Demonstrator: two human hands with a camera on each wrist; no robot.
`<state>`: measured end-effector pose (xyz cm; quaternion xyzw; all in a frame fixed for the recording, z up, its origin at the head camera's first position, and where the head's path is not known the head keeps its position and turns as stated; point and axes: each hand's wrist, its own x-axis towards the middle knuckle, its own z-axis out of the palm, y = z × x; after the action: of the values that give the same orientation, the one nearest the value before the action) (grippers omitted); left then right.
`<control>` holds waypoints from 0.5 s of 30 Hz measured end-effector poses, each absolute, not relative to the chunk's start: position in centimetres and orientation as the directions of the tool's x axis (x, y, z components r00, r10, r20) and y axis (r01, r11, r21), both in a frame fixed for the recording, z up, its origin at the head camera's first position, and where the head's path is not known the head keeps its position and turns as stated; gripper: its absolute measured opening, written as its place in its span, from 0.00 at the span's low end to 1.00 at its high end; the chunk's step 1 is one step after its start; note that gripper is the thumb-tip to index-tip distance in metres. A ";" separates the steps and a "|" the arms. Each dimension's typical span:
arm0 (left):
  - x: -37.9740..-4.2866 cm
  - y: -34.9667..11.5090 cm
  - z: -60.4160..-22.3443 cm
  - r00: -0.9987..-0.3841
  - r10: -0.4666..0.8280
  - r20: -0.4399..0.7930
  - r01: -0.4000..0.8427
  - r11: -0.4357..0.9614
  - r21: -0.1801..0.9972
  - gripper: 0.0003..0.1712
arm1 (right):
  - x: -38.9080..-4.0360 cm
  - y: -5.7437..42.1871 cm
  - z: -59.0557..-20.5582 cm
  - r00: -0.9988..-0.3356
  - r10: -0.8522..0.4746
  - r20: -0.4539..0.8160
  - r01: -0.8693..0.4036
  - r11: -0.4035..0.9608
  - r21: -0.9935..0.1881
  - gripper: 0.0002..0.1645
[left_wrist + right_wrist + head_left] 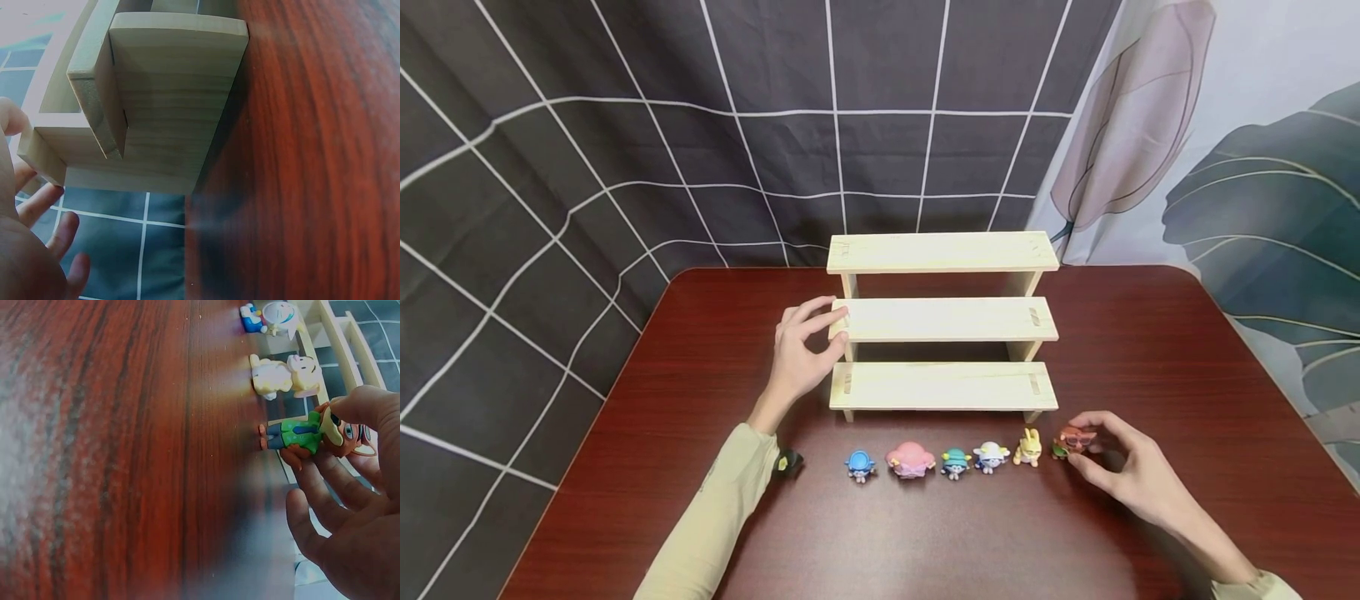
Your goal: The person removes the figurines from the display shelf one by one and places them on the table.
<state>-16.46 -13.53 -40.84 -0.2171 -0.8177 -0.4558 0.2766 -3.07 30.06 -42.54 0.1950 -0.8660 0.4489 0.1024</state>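
A three-step wooden display shelf (943, 319) stands on the table. My left hand (805, 354) grips the left end of its middle board, thumb at the front edge and fingers by the back; the left wrist view shows this hand (31, 237) beside the board end (42, 156). With my right hand (1138, 475) I pinch a fox figurine (1077, 440) by its head between thumb and fingers. In the right wrist view the fox (303, 434) is upright, wearing a green shirt and blue tie. A yellow rabbit figurine (1028, 447) stands just left of it.
Along the shelf's front runs a row of figurines: a white-hatted one (990, 457), a teal-hatted one (955, 463), a pink one (911, 460) and a blue one (860, 466). A dark figurine (788, 462) is partly hidden by my left sleeve. Behind the table (700, 350) hangs a grid-patterned curtain (880, 150).
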 end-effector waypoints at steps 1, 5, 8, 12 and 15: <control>-16.5 -13.5 -40.9 -0.753 0.102 0.650 0.606 0.493 0.625 0.20 | -3.0 30.1 -42.5 -0.902 -0.249 0.353 -0.432 0.520 -0.737 0.33; -16.5 -13.6 -41.0 -0.753 0.099 0.651 0.603 0.499 0.622 0.20 | -3.0 30.1 -42.6 -0.896 -0.270 0.353 -0.444 0.503 -0.742 0.34; -16.5 -13.6 -41.0 -0.751 0.099 0.653 0.605 0.501 0.619 0.20 | -2.9 30.1 -42.6 -0.896 -0.274 0.350 -0.444 0.504 -0.741 0.34; -16.6 -13.6 -41.0 -0.751 0.100 0.653 0.604 0.503 0.618 0.20 | -2.9 30.2 -42.7 -0.896 -0.274 0.350 -0.444 0.515 -0.733 0.35; -16.6 -13.6 -41.1 -0.751 0.101 0.653 0.604 0.504 0.617 0.20 | -3.0 30.2 -42.6 -0.896 -0.273 0.351 -0.445 0.519 -0.730 0.35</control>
<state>-16.58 -13.61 -41.06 -0.2148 -0.8207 -0.4491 0.2804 -2.95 30.16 -42.60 0.2072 -0.8662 0.4445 0.0964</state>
